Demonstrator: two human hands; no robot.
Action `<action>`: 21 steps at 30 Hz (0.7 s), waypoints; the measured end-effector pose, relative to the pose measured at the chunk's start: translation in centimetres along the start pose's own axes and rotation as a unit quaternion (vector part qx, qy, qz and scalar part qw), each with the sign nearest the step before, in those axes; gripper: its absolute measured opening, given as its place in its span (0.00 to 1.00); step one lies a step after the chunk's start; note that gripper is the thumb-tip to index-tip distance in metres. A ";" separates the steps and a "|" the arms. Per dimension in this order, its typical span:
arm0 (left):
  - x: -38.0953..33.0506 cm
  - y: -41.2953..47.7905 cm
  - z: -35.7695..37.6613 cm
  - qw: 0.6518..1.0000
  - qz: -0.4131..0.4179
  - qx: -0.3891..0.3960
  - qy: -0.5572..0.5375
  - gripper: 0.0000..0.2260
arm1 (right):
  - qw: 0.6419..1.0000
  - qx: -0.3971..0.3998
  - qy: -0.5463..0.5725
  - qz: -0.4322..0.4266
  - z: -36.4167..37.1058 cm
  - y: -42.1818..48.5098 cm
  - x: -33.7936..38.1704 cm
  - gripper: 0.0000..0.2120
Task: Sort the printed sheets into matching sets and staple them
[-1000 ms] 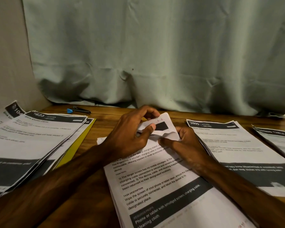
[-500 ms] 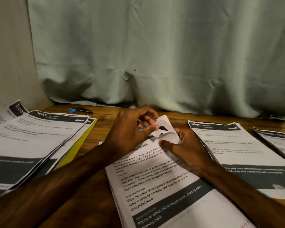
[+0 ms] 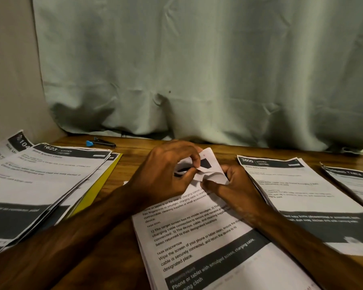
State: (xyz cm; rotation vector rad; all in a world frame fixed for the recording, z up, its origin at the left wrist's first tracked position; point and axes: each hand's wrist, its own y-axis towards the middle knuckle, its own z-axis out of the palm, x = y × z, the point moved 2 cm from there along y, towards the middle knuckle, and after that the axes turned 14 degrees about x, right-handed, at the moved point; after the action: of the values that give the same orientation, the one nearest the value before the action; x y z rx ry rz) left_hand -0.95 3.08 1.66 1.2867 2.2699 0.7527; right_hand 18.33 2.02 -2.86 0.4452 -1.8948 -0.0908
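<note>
Printed sheets (image 3: 197, 237), centre stack on the bench (image 3: 134, 149), are being worked at the top corner (image 3: 210, 164): curled corner is being pinched by fingers (image 3: 194, 159) of left hand (image 3: 166, 172) and right hand (image 3: 237, 185). Sorting likely ongoing; one sheet needing peeling next.

Only the person's hands and forearms are shown. The left hand (image 3: 164, 174) is seen from its back, with knuckles and faint tendon lines raised under the skin. Its forearm (image 3: 76, 237) is shown bare as far as the frame edge at 8 o'clock. The right hand (image 3: 237, 185) is joined to a right forearm (image 3: 306, 248) that is likewise bare and cut off by the frame at 4 o'clock. The fingers (image 3: 194, 159) are dimly lit, so finer marks cannot be told.
</note>
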 end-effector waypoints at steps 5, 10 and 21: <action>-0.1 0.1 0.0 0.999 0.004 0.013 -0.030 0.06 | 0.999 0.002 0.038 -0.009 0.3 -0.1 0.5 0.08; 0.0 0.1 0.1 0.999 0.004 0.017 -0.032 0.06 | 0.999 -0.003 0.047 0.000 0.3 -0.2 0.6 0.10; -0.2 0.0 0.0 0.999 0.001 0.027 -0.035 0.07 | 0.999 -0.005 0.053 0.002 0.3 -0.2 0.6 0.11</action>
State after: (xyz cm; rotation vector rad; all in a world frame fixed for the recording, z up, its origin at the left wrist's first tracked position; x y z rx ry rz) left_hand -0.78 2.89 1.68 1.3188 2.2486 0.6403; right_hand 17.90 1.58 -2.53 0.4307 -1.7905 -0.0716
